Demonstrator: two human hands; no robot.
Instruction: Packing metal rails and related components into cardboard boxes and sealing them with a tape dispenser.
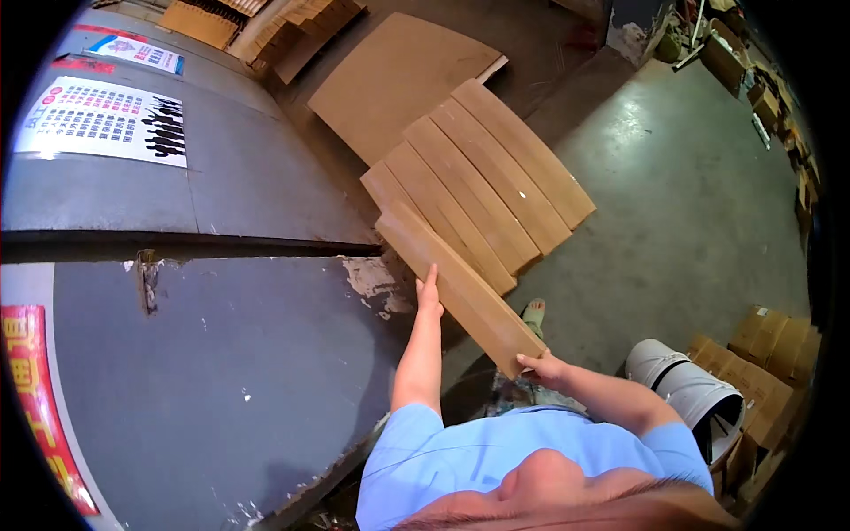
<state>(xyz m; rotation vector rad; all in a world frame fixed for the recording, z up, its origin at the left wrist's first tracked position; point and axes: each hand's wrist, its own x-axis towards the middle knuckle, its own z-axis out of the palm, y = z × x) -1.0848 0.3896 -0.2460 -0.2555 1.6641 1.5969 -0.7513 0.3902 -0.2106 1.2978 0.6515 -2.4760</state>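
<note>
A long, flat cardboard box (pixel 465 296) is held between my two hands, slanting from far left to near right. My left hand (pixel 429 292) grips its left side around the middle, thumb and fingers against the edge. At its near right end, my right hand (pixel 544 366) has the corner, with the thumb on top. Just beyond lie several similar long cardboard boxes (pixel 496 177) side by side in a row. The far end of the held box is next to, or over, the nearest of them; I cannot tell whether they touch.
A large cardboard sheet (pixel 398 75) lies behind the row. Grey wall panels (pixel 212 354) with chipped edges and posters (pixel 111 121) stand close on the left. To the right are white buckets (pixel 682 380) and brown cartons (pixel 766 341). More clutter (pixel 726 57) lines the far right wall.
</note>
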